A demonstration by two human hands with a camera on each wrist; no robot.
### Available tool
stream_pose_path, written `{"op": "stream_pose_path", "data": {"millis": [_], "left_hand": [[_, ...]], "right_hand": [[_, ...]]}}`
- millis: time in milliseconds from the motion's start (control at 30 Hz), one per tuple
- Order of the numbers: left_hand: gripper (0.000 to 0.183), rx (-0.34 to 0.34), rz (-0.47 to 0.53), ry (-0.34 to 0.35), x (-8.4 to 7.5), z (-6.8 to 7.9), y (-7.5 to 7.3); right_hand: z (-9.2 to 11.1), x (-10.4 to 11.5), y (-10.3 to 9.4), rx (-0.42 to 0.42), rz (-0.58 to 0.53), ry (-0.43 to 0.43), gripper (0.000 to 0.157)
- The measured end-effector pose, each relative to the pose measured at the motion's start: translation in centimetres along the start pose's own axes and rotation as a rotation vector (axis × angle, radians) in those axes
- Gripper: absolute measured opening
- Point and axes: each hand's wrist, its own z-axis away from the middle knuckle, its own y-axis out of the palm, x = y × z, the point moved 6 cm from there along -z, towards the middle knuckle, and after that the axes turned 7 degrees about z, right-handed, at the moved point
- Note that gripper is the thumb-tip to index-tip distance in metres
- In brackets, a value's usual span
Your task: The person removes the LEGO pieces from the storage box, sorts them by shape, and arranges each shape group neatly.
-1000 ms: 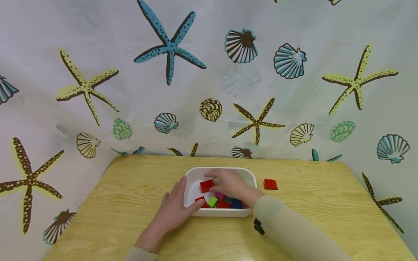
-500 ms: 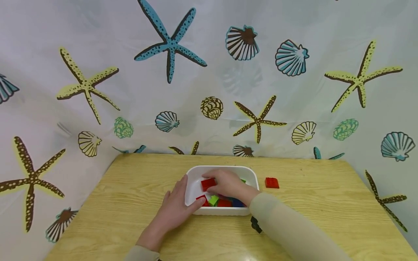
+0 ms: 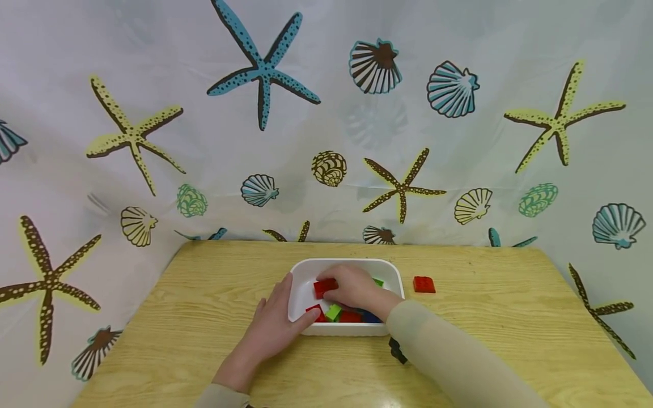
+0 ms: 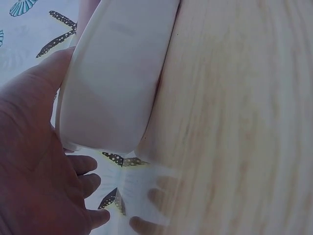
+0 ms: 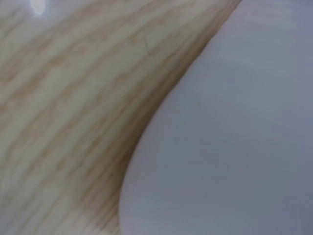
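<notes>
A white plastic tub point(image 3: 346, 330) holds several toy building bricks. My left hand point(image 3: 272, 323) rests against the tub's left end, its thumb over the front rim near a red brick point(image 3: 317, 313). In the left wrist view the thumb and index finger lie along the tub's rim, and the other fingers stand free of it. My right hand point(image 3: 354, 288) reaches into the tub and pinches another red brick point(image 3: 322, 289) between thumb and fingers. Beneath it lie a lime green brick point(image 3: 333, 312), a red one and a blue one point(image 3: 371, 317), partly hidden by the hand and wrist.
A separate red brick point(image 3: 424, 284) lies on the wooden table point(image 3: 484, 317) right of the tub. Near my right sleeve is a small black object point(image 3: 397, 351), partly covered. A curtain point(image 3: 326, 113) printed with starfish and shells surrounds the table's back and sides.
My right forearm has shifted slightly left, and a green brick shows behind the right hand. The pinched red brick has barely moved. My left hand stays in place.
</notes>
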Motion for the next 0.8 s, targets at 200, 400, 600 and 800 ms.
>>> {"op": "stream_pose_path", "data": {"millis": [200, 400, 600, 800], "left_hand": [[0.118, -0.001, 0.000, -0.002, 0.0, 0.0, -0.1], [0.117, 0.001, -0.004, 0.004, 0.0, -0.1, 0.0], [0.118, 0.000, -0.003, -0.004, 0.0, -0.1, 0.0], [0.117, -0.005, -0.007, -0.001, 0.0, 0.0, 0.0]], "right_hand": [[-0.1, 0.1, -0.2, -0.004, -0.013, 0.010, 0.035], [0.4, 0.0, -0.4, -0.020, -0.041, 0.033, 0.033], [1.0, -0.1, -1.1, -0.038, -0.076, 0.053, 0.036], [1.7, -0.2, -2.0, -0.065, -0.076, 0.046, 0.038]]}}
